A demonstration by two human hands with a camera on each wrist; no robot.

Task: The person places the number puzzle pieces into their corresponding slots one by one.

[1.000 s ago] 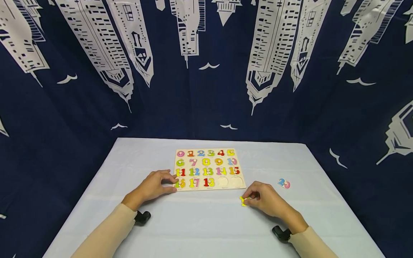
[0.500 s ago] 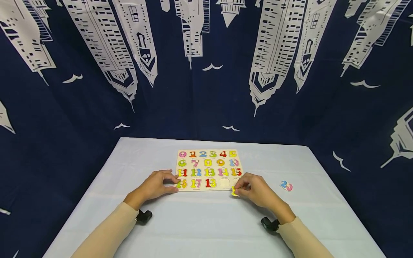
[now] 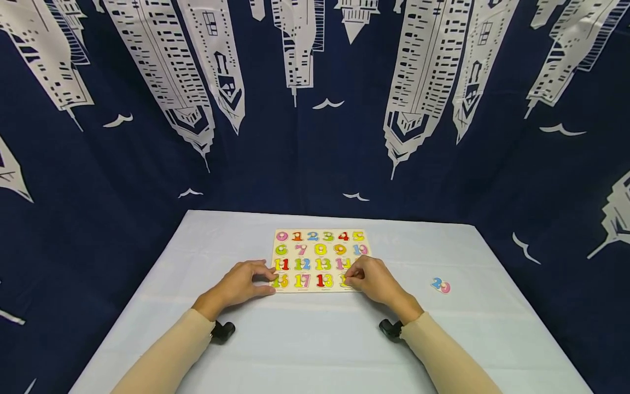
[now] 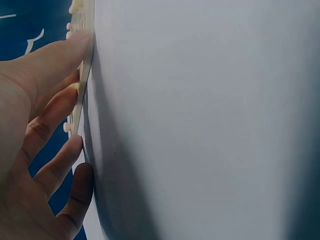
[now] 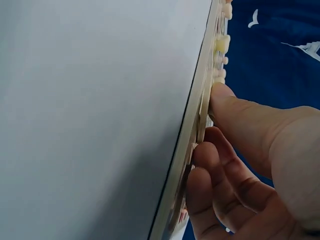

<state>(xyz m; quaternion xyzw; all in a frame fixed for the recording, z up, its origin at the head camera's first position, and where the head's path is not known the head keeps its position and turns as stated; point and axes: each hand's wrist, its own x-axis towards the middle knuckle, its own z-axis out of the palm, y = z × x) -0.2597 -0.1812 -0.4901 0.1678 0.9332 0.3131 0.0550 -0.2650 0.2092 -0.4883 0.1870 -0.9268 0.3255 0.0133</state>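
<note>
Where the head view looks down on the table (image 3: 325,350), the number puzzle board (image 3: 320,259) lies flat near its middle, with both hands at its near edge. The right hand (image 3: 371,280) covers the board's near right corner, fingers curled and pinching a yellow number piece (image 3: 344,282) over the bottom row. The left hand (image 3: 242,283) rests at the near left corner, fingers relaxed and touching the board. A loose blue and pink piece (image 3: 441,285) lies well apart to the right. The table wears a pale cloth; a dark blue curtain printed with white towers hangs behind.

In the left wrist view, straight fingers (image 4: 60,55) press against the board's edge (image 4: 86,80).

In the right wrist view, thumb and curled fingers (image 5: 220,165) sit on the board's edge (image 5: 197,115); the piece itself is hidden.
</note>
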